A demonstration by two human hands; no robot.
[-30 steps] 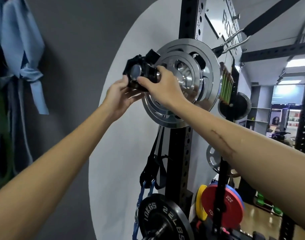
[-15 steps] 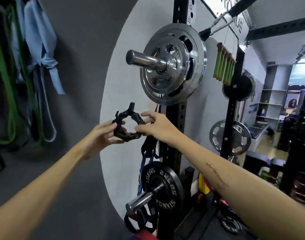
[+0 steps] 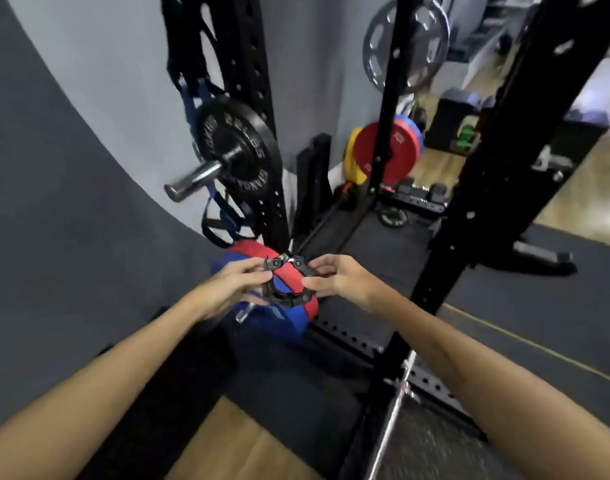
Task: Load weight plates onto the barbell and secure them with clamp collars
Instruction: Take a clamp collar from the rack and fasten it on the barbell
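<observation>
From the head camera, looking down, both bare hands meet in the middle of the view around a black clamp collar (image 3: pixel 287 282). The left hand (image 3: pixel 227 289) pinches the collar's left side, its fingertips curled onto the ring near the two small pivots at the top. The right hand (image 3: pixel 338 280) pinches the right side, thumb below and fingers above the rim. The collar is a ring hanging between the two hands, its top ends apart so that it looks unlatched; motion blur makes the latch hard to read.

Directly beneath the hands lie red and blue plates (image 3: pixel 289 311) on the dark floor, seen through the collar's ring and around it. Just beyond the hands rises a black rack post (image 3: pixel 258 109) with rows of holes. Above and left of the left hand, a black plate (image 3: pixel 239 150) sits on a steel peg (image 3: pixel 194 178) that sticks out toward the camera from that post. Blue and black straps (image 3: pixel 213 209) hang beside it.

Above the right hand, farther back, a red plate (image 3: pixel 386 150) stands with yellow and blue ones behind it. Higher up hangs a grey plate (image 3: pixel 405 43) with cut-outs, partly behind a thin black upright (image 3: pixel 386 126). Below the right forearm a steel bar (image 3: pixel 395 414) runs along the floor.
</observation>
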